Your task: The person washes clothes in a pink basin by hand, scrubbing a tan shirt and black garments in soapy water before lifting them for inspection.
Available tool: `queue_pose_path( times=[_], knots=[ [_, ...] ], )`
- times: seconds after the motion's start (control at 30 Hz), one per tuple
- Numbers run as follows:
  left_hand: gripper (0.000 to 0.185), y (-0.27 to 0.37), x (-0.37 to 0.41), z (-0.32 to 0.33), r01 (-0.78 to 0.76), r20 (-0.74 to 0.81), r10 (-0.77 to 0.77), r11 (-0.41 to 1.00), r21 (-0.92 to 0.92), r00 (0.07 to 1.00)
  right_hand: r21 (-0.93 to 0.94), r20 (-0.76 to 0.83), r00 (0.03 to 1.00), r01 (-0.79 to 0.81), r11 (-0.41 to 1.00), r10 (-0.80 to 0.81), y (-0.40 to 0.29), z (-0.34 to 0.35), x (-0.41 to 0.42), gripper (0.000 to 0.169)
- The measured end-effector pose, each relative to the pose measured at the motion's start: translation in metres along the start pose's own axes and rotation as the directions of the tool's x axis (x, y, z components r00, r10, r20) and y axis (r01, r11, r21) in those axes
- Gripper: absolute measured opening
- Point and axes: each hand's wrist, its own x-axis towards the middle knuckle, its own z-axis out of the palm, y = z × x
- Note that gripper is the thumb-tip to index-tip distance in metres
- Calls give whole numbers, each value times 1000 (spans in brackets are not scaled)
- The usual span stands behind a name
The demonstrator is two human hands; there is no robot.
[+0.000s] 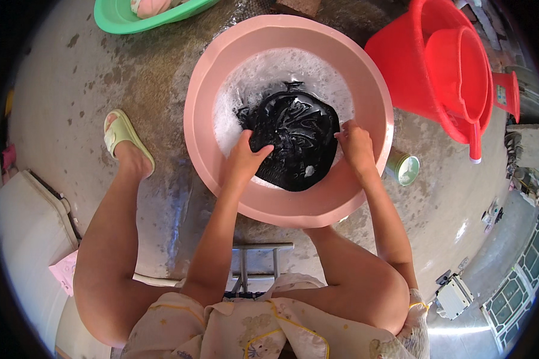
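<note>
A large pink plastic basin (287,217) holds soapy water with white suds (296,60). In it lies a wet black cloth item (296,139), spread into a roundish shape and shiny with water. My left hand (248,152) is at the item's left edge, thumb on top of it and the other fingers partly hidden beneath. At the item's right edge, my right hand (355,142) pinches the rim of the cloth between thumb and fingers. Foam clings to the item's lower part.
A red bucket (395,67) with a red dipper (462,80) inside stands right of the basin. Close to the basin's lower right is an open green tin (408,169). A green basin (117,27) with cloth sits at upper left. A metal-framed stool (262,246) is between my legs.
</note>
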Motion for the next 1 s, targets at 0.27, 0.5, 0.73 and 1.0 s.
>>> queue_pose_path(
  times=[0.27, 0.5, 0.73, 1.0],
  knots=[
    [55, -12, 27, 9, -76, -137, 87, 993, 87, 987, -136, 115, 982, -135, 981, 151, 16, 23, -1, 27],
    [40, -9, 61, -1, -468, -185, 516, 848, 251, 836, 656, 426, 904, -326, 681, 22, -27, 8, 6, 9],
    [40, 31, 75, 14, 460, 454, 157, 1, -888, 877, 874, 447, 893, -423, -242, 53, -68, 34, 1, 36],
    [65, 60, 19, 66, 410, 400, 107, -85, -908, 910, 179, -172, 981, 121, 976, -90, -74, 70, 8, 45]
  ],
)
